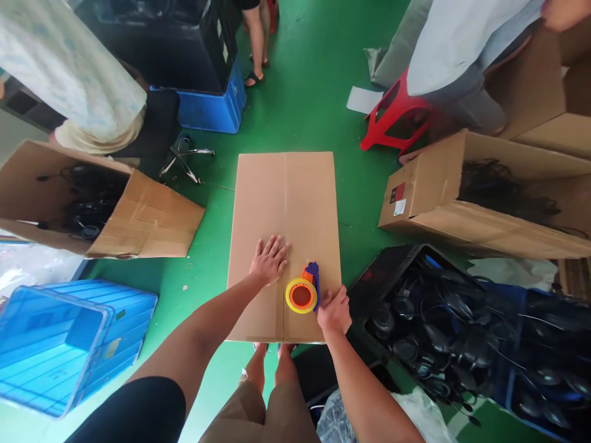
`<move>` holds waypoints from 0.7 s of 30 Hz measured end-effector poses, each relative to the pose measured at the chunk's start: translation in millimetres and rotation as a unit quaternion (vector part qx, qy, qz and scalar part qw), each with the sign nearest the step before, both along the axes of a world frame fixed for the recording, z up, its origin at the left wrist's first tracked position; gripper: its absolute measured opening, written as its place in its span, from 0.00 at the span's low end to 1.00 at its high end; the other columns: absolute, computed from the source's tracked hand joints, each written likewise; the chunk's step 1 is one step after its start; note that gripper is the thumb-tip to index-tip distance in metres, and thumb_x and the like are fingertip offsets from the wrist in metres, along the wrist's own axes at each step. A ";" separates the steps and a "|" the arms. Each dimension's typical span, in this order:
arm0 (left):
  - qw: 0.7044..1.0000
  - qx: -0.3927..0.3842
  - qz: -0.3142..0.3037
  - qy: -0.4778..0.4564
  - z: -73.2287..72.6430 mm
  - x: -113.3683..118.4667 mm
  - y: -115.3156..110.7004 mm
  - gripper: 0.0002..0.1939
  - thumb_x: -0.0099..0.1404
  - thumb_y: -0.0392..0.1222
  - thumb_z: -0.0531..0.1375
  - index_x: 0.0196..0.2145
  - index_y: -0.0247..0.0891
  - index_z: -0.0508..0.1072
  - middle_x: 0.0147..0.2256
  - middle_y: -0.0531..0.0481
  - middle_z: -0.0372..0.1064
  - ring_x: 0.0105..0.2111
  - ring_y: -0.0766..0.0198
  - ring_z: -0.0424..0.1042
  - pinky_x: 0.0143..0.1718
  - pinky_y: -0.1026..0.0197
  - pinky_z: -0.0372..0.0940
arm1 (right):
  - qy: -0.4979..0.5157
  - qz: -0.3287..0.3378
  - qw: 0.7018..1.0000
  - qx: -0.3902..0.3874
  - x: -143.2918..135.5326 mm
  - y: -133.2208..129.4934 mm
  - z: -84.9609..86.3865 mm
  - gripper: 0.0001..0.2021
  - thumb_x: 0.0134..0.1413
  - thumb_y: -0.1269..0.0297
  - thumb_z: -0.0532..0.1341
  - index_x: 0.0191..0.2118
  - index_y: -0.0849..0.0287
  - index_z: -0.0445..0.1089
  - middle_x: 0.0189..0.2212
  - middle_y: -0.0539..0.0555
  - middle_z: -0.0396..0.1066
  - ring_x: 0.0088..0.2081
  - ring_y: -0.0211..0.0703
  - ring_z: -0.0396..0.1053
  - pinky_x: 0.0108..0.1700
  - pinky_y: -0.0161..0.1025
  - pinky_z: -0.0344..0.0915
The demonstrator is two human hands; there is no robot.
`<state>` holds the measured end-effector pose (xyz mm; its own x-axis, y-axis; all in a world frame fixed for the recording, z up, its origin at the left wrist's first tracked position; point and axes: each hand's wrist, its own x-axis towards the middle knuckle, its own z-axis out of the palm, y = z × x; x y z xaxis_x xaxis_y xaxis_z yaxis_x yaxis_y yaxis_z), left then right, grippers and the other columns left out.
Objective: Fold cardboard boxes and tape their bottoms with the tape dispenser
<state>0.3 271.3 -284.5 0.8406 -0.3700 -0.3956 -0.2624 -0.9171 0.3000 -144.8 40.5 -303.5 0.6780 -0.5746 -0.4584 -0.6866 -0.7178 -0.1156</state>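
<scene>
A closed cardboard box (pixel 258 203) stands on the green floor in front of me, its top flaps meeting at a centre seam. My left hand (pixel 269 260) lies flat on the top, fingers spread across the left flap near the seam. On the right flap rests a tape dispenser (pixel 316 277) with a yellow-and-orange roll. My right hand (pixel 335 311) is at the box's right edge, just right of the dispenser, its fingers curled; whether it grips the dispenser or the box edge is hard to make out.
Open cartons of headsets stand left (pixel 157 215) and right (pixel 429 178). A blue crate (pixel 124 320) is at lower left, a headset-filled black bin (pixel 369 277) close right. People sit on both sides, one on a red stool (pixel 392 117).
</scene>
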 end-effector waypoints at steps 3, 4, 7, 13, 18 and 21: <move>1.000 0.012 -0.018 -0.016 2.1 -1.6 1.2 0.36 0.80 0.55 0.46 0.81 0.48 0.50 0.79 0.48 0.47 0.81 0.50 0.36 0.79 0.34 0.25 | 0.004 -0.005 1.000 0.000 2.4 4.8 4.5 0.34 0.76 0.52 0.44 0.78 0.67 0.48 0.54 0.72 0.73 0.58 0.67 0.76 0.53 0.55 0.73; 0.999 0.019 -0.022 -0.022 2.3 -2.5 1.5 0.36 0.80 0.54 0.45 0.81 0.47 0.50 0.79 0.48 0.48 0.81 0.50 0.36 0.79 0.34 0.26 | 0.003 -0.006 1.000 0.003 3.1 6.8 6.2 0.34 0.76 0.53 0.44 0.78 0.68 0.49 0.54 0.73 0.73 0.58 0.66 0.76 0.54 0.55 0.73; 0.998 0.049 -0.033 -0.036 2.4 -2.6 2.8 0.36 0.81 0.53 0.42 0.81 0.43 0.50 0.78 0.46 0.51 0.81 0.48 0.36 0.79 0.30 0.28 | -0.012 -0.009 1.000 0.021 6.0 13.1 9.2 0.32 0.77 0.56 0.44 0.77 0.70 0.51 0.54 0.72 0.74 0.57 0.63 0.76 0.55 0.52 0.72; 0.992 0.101 -0.068 -0.026 12.3 9.5 3.6 0.36 0.80 0.49 0.40 0.81 0.40 0.49 0.78 0.44 0.50 0.81 0.43 0.39 0.77 0.27 0.37 | -0.043 -0.021 0.998 0.035 10.6 20.2 7.3 0.31 0.76 0.59 0.46 0.76 0.70 0.55 0.54 0.70 0.76 0.58 0.61 0.75 0.59 0.50 0.69; 0.984 0.145 -0.094 0.034 32.7 21.8 5.5 0.37 0.78 0.47 0.45 0.81 0.39 0.49 0.79 0.43 0.45 0.81 0.42 0.36 0.77 0.29 0.43 | -0.065 -0.029 0.995 0.068 7.8 22.7 7.8 0.30 0.75 0.59 0.48 0.76 0.67 0.58 0.54 0.69 0.77 0.60 0.60 0.74 0.60 0.50 0.69; 0.977 0.158 -0.125 0.074 48.7 35.5 8.8 0.40 0.75 0.42 0.49 0.81 0.40 0.47 0.80 0.42 0.42 0.81 0.43 0.36 0.75 0.31 0.50 | -0.111 -0.053 0.988 0.096 8.3 21.1 13.0 0.29 0.74 0.59 0.50 0.74 0.64 0.63 0.57 0.68 0.77 0.62 0.60 0.73 0.61 0.50 0.69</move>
